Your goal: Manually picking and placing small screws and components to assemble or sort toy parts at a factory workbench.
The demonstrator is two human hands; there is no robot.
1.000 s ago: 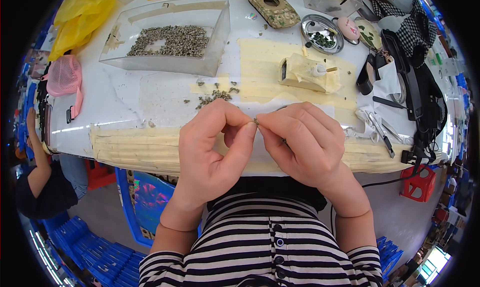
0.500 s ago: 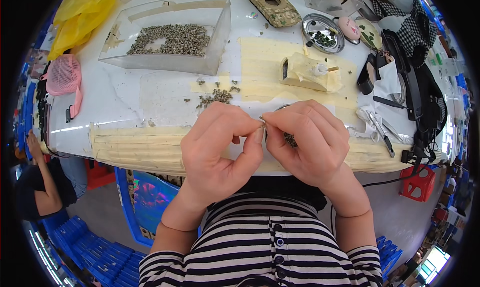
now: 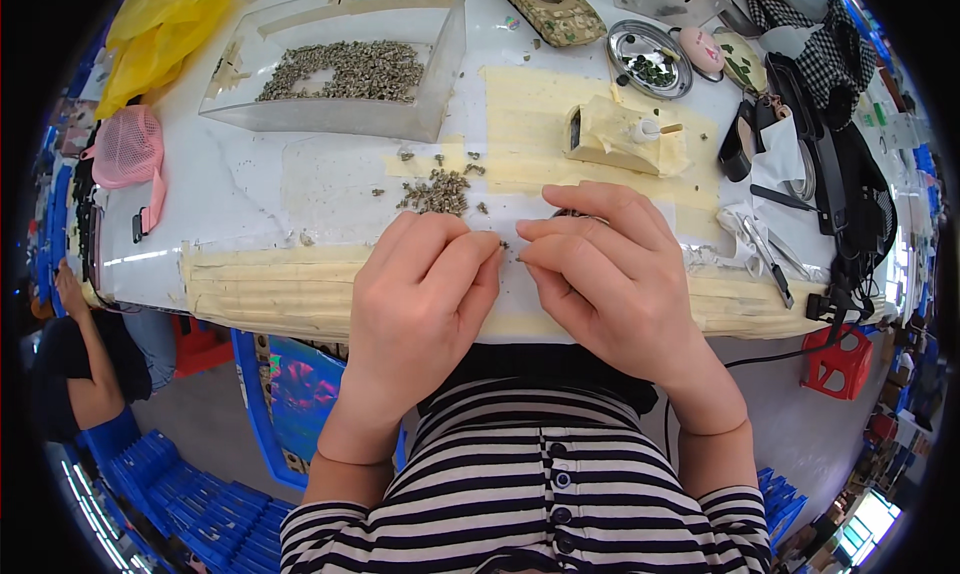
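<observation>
Head view shows both bare hands over the near edge of the white table (image 3: 225,189), their fingertips turned toward each other with a narrow gap between, an arrangement which seems suited to very small pieces. On the left hand (image 3: 420,299), the fingers are curled and the index finger is bent down, but the thumb tip is hidden, so I cannot tell how far this pinch is open. One tiny dark piece (image 3: 505,245) shows just beside its fingertips; whether it is gripped or lies on the table, I cannot say. On the right hand (image 3: 625,289), thumb and index finger are nearly closed, while another finger is stretched above them, probably to leave the tips free; whether they hold anything is not clear. Beyond the left hand lies a loose pile of small metallic parts (image 3: 436,192), perhaps put there for a short reach. Farther away, many similar parts (image 3: 345,69) are spread inside a clear box (image 3: 440,114), whose walls likely prevent scattering. Yellowish tape (image 3: 270,279) covers the table's near edge, maybe as protection. A tape-wrapped block (image 3: 610,139) stands beyond the right hand, apart from it.
</observation>
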